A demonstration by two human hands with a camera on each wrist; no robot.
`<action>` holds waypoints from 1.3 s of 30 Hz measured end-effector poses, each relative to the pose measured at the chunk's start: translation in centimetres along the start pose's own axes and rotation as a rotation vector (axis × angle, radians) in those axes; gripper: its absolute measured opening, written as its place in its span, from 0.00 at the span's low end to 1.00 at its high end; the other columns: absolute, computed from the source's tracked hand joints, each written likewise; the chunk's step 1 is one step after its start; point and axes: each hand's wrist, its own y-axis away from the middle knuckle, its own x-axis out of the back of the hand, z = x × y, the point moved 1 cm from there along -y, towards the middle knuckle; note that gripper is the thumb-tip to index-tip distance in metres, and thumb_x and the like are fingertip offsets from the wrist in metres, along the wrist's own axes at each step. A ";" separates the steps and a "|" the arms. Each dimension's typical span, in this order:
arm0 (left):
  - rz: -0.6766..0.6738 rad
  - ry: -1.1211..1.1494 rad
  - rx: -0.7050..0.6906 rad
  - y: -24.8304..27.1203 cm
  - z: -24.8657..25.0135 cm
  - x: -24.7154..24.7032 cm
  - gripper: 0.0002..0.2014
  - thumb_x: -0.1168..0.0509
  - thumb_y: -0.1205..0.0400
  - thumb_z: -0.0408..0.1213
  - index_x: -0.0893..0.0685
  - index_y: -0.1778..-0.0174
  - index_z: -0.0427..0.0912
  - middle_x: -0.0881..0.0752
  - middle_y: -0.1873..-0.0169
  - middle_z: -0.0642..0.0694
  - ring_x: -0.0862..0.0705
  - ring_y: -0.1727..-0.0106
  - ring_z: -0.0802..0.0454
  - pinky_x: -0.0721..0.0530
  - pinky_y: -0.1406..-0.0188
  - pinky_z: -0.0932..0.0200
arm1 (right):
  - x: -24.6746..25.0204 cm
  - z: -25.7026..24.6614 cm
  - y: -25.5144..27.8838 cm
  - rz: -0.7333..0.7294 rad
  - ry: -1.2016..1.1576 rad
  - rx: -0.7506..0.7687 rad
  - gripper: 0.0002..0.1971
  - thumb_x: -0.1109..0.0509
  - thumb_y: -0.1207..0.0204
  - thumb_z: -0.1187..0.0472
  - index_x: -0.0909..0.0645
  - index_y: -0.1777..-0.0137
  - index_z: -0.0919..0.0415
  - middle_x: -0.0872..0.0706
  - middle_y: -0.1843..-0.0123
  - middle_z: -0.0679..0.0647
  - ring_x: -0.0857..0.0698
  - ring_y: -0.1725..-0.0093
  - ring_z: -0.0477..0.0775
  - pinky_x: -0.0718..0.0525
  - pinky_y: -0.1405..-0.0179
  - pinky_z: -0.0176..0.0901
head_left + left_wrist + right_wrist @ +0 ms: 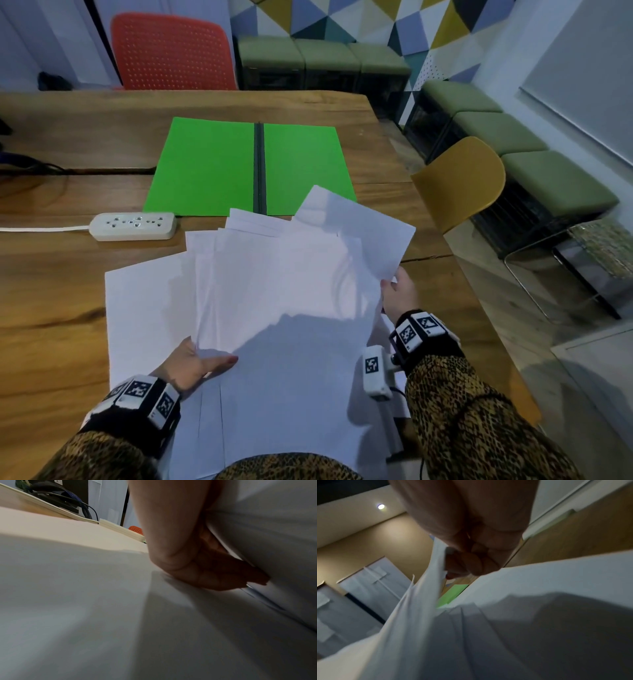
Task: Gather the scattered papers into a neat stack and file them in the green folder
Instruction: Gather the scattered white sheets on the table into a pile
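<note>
Wooden table point(68, 301) filled the near view, grain and a dark seam across it. White power strip point(133, 225) lay on it, cord running off left. Red perforated chair point(171, 51) stood behind the far edge; yellow chair point(462, 181) at the right side. Green cushioned stools point(496, 133) lined the back and right walls. Back wall had a triangle pattern point(359, 17) in blue, yellow, teal, white. Grey shiny floor point(548, 325) at right. Ceiling spotlight point(381, 506) glowed in the right wrist view.
</note>
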 end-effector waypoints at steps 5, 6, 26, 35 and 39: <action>0.064 -0.025 0.051 0.3 -0.1 0.1 0.22 0.20 0.37 0.43 0.14 0.62 0.25 0.21 0.87 0.48 0.22 0.81 0.61 0.30 0.77 0.73 | -0.8 0.0 1.4 -0.301 0.214 0.076 0.08 0.44 0.20 0.67 0.24 0.47 0.63 0.17 0.59 0.64 0.19 0.62 0.61 0.18 0.58 0.54; 0.054 0.001 0.056 0.1 -0.2 0.2 0.25 0.18 0.40 0.45 0.12 0.62 0.25 0.19 0.85 0.45 0.19 0.78 0.60 0.30 0.74 0.74 | -1.2 0.0 1.9 -0.356 0.230 0.088 0.07 0.44 0.20 0.67 0.25 0.48 0.62 0.16 0.57 0.65 0.18 0.60 0.63 0.17 0.54 0.57; -0.009 -0.082 -0.013 1.4 1.6 -0.5 0.09 0.29 0.26 0.27 0.11 0.73 0.36 0.16 0.86 0.54 0.20 0.83 0.67 0.27 0.80 0.79 | -0.1 -0.1 2.0 -0.394 -0.011 -0.088 0.16 0.34 0.27 0.75 0.21 0.51 0.52 0.12 0.47 0.65 0.13 0.48 0.66 0.15 0.46 0.62; -0.004 0.100 -0.047 2.0 2.4 -1.6 0.09 0.26 0.32 0.19 0.13 0.74 0.36 0.11 0.80 0.49 0.15 0.79 0.68 0.24 0.79 0.81 | -1.7 1.6 4.7 -0.338 -0.137 -0.228 0.24 0.39 0.25 0.38 0.24 0.41 0.57 0.20 0.51 0.55 0.20 0.54 0.54 0.20 0.54 0.45; -0.025 0.201 -0.002 1.4 1.9 -1.8 0.15 0.13 0.60 0.28 0.14 0.89 0.38 0.10 0.78 0.41 0.09 0.66 0.44 0.13 0.71 0.67 | -3.1 2.9 6.8 -0.348 0.185 -0.027 0.31 0.28 0.27 0.55 0.35 0.27 0.59 0.23 0.31 0.59 0.24 0.30 0.59 0.27 0.29 0.50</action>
